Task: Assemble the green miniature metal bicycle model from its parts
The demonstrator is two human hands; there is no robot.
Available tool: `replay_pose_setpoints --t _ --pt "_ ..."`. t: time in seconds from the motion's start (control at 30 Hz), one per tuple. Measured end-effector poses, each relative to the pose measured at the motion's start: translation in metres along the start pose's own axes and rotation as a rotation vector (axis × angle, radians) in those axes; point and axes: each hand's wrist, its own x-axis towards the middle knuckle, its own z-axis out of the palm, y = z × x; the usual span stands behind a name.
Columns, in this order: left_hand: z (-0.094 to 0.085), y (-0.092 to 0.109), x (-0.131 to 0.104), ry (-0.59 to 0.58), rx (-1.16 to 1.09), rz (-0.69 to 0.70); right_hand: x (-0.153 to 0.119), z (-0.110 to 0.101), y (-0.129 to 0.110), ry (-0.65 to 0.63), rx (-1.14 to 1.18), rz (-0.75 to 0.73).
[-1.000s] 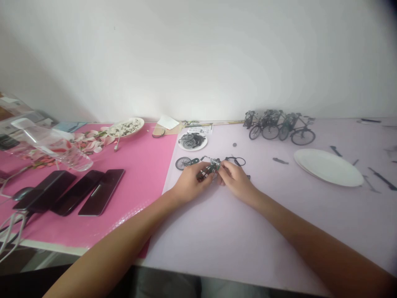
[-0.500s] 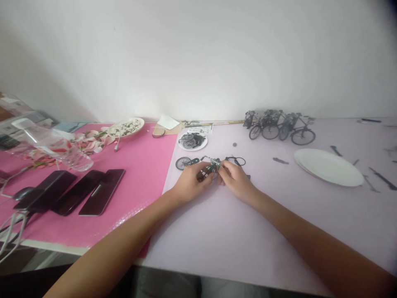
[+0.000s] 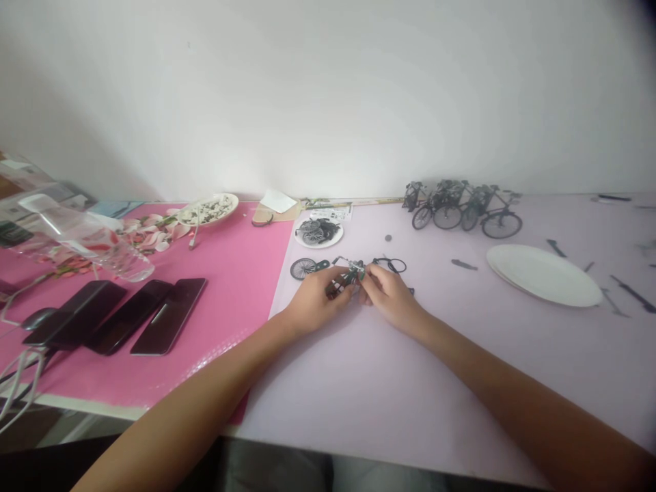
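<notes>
Between my two hands is a partly built miniature bicycle [image 3: 353, 271], dark with silver handlebars. My left hand [image 3: 318, 298] is closed around its left side. The fingers of my right hand [image 3: 388, 291] pinch its right side, and the fingertips hide the exact contact. Just beyond my left hand a small spoked wheel [image 3: 303, 268] with a dark green part lies on the table. Behind my right hand lies a thin black ring-shaped part [image 3: 396, 265]. A small dark piece peeks out beside the right knuckles.
Several finished miniature bicycles [image 3: 461, 205] stand along the wall. A small plate of black parts [image 3: 318, 244] is behind my hands. At the right, an oval white plate [image 3: 543, 275] has loose dark pieces around it. Phones [image 3: 169, 316], a clear bottle [image 3: 97, 239] and a dish [image 3: 233, 206] occupy the pink side.
My hands stay in nearly the same place on the miniature bicycle, with only a slight shift at the fingertips. Nothing else has visibly moved.
</notes>
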Motion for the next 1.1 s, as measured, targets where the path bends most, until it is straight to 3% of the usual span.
replay_pose_setpoints --t 1.1 --pt "-0.0002 0.0001 -0.0008 -0.005 0.039 0.013 -0.0006 0.0001 0.0017 0.008 -0.003 -0.022"
